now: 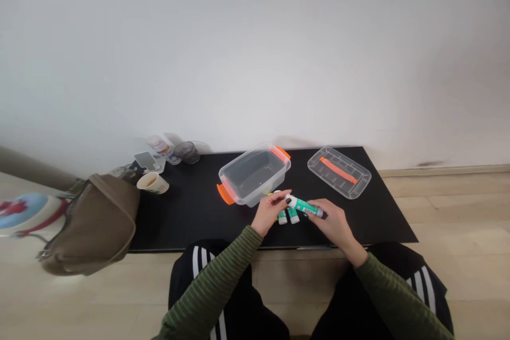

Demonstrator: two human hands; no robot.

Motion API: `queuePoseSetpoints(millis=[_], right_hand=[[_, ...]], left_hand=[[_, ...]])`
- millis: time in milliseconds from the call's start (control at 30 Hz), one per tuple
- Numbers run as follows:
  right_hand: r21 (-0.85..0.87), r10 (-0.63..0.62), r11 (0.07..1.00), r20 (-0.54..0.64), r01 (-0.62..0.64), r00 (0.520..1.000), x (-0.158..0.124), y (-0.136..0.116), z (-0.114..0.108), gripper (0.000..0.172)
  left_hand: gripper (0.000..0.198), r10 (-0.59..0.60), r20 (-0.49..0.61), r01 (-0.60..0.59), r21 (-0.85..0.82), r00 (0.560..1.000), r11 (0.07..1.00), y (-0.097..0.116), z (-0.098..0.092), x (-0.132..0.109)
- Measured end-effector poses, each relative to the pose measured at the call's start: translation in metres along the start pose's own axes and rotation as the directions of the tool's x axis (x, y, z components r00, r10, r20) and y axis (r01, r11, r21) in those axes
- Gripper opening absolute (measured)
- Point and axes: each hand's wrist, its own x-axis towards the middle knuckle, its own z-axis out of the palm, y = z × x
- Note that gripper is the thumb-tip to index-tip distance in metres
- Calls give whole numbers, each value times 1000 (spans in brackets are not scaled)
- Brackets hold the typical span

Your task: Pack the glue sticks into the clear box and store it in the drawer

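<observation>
My right hand (333,222) is closed round the lower end of a green and white glue stick (305,206), held tilted above the black table. At its other end, the white cap, the fingertips of my left hand (269,212) pinch it. Under and behind my hands, two more green and white tubes (294,215) lie on the table, partly covered by my left fingers. Just behind them stands a clear plastic box (255,172) with orange handles, uncovered, with nothing visible inside. To the right lies its clear lid (339,172) with an orange strip.
On the table's left are a paper cup (153,183) holding a drink, a white device (148,161), a bottle (164,149) and a dark mesh cup (187,152). A brown bag (95,223) hangs over the left edge. The white wall (255,53) stands behind the table.
</observation>
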Motion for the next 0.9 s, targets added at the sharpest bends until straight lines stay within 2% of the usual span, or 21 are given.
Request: queuePoseSetpoints(millis=[267, 400, 533, 633, 767, 833, 900], right_hand=[[96, 95, 990, 55, -100, 994, -2, 6, 1, 27], [146, 110, 982, 92, -123, 990, 0, 4, 5, 29], [71, 71, 994, 160, -83, 985, 4, -5, 9, 30], [25, -14, 1000, 212, 9, 977, 6, -12, 12, 34], [50, -85, 996, 267, 75, 960, 5, -13, 16, 35], [39, -77, 997, 275, 69, 958, 5, -10, 17, 34], [30, -52, 999, 277, 46, 959, 7, -7, 17, 36]], left_hand=[[38, 61, 45, -63, 46, 997, 997, 4, 2, -2], [36, 111, 26, -112, 77, 994, 991, 5, 0, -2], [32, 198, -11, -195, 144, 980, 970, 10, -2, -8], [27, 262, 19, -258, 263, 965, 930, 20, -2, -17], [22, 388, 44, -372, 398, 921, 838, 43, -8, -29], [21, 478, -32, -421, 426, 878, 801, 57, -20, -32], [21, 581, -175, -441, 490, 795, 752, 67, -41, -30]])
